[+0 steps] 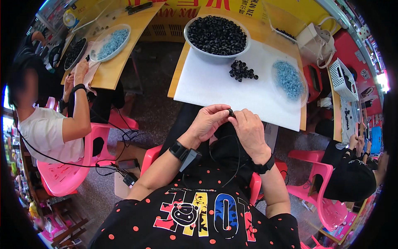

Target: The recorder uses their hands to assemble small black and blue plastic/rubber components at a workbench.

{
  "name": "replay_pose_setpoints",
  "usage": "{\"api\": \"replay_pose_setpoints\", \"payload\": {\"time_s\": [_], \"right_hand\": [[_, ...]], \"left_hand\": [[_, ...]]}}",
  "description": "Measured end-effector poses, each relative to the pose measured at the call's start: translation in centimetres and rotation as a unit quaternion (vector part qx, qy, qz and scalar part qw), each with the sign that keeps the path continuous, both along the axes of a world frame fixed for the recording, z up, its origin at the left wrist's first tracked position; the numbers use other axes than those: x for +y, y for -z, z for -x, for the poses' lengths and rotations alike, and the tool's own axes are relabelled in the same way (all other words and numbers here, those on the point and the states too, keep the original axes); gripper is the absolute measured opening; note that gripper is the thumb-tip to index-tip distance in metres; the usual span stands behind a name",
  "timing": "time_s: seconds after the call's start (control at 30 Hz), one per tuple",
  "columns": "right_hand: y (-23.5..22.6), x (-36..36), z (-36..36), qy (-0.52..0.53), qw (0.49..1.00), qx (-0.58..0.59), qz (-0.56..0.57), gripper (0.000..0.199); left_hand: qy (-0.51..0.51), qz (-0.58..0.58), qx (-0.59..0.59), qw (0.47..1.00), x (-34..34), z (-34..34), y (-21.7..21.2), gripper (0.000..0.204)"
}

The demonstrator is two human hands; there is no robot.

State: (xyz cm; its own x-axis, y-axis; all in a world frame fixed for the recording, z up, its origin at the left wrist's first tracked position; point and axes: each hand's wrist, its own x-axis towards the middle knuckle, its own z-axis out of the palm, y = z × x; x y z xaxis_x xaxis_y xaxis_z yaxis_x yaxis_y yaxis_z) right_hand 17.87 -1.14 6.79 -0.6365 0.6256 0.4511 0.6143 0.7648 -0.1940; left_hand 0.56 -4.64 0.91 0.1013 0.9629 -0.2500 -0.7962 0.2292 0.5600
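My left hand (pixel 207 123) and my right hand (pixel 251 133) meet just in front of the near edge of the table. Between their fingertips they pinch one small black ring-like piece (pixel 231 112), partly hidden by the fingers. Beyond them a white mat (pixel 203 85) covers much of the tabletop. On it lies a loose heap of black ring-like pieces (pixel 241 71). At the far side a round white bowl (pixel 217 57) is heaped with more of these black pieces. To the right, many small light-blue translucent pieces (pixel 289 79) fill a shallow clear tray (pixel 305 94).
At the left a co-worker in a white shirt (pixel 58 137) sits on a pink chair (pixel 88 145) beside another table (pixel 120 62). A cable (pixel 62 163) runs across the left side. A white handbag (pixel 317 43) and a white basket (pixel 343 79) are at the right, with another person (pixel 352 174) below.
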Motion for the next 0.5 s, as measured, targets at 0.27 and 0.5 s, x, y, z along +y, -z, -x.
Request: {"api": "replay_pose_setpoints", "payload": {"time_s": [0.27, 0.5], "right_hand": [[1.1, -0.7, 0.3, -0.010, 0.990, 0.090, 0.110, 0.015], [0.4, -1.6, 0.8, 0.025, 0.932, 0.184, 0.313, 0.023]], "left_hand": [[0.004, -0.037, 0.077, 0.996, 0.1, 0.2, 0.3, 0.020], [0.020, -0.066, 0.076, 0.995, 0.3, 0.6, 0.8, 0.020]]}}
